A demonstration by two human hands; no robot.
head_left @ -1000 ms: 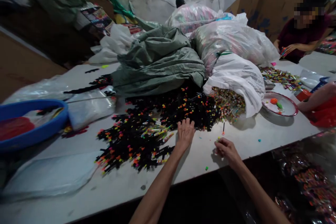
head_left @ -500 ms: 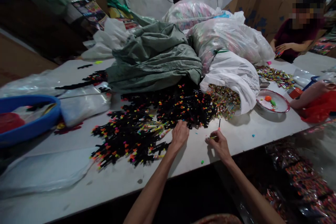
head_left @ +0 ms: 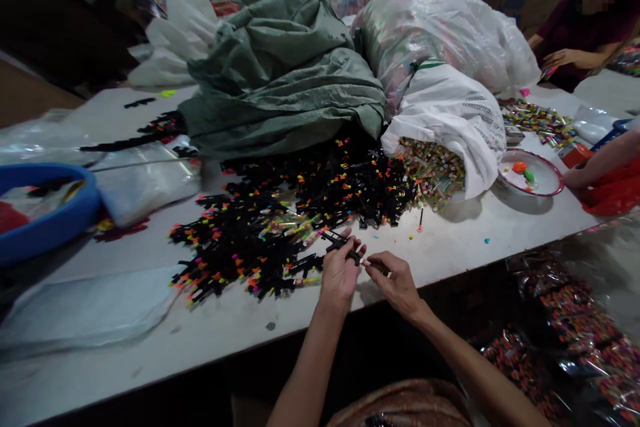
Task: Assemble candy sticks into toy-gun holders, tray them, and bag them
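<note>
My left hand (head_left: 340,273) is closed around a black plastic toy gun (head_left: 345,245) held just above the table's front part. At the gun's near right end, my right hand (head_left: 397,280) pinches a small whitish-orange piece (head_left: 366,263), touching or almost touching the gun; its exact shape is too small to tell. Beyond and to the left of my hands spreads a heap of black toy guns (head_left: 235,263) with orange, yellow and pink tips. Small clear tubes with coloured filling (head_left: 285,225) lie among them. More such tubes (head_left: 433,167) spill from a white sack (head_left: 450,113).
A green-grey sack (head_left: 285,80) and bulging plastic bags (head_left: 440,27) stand behind the heap. At left is a blue basin (head_left: 75,213); at right, a red-rimmed bowl (head_left: 555,190). Another person (head_left: 585,47) sits at far right. Filled bags (head_left: 575,327) lie below the table.
My left hand has come back from the heap with a black toy gun. My right hand has moved left to meet it, and the view has tilted down.
</note>
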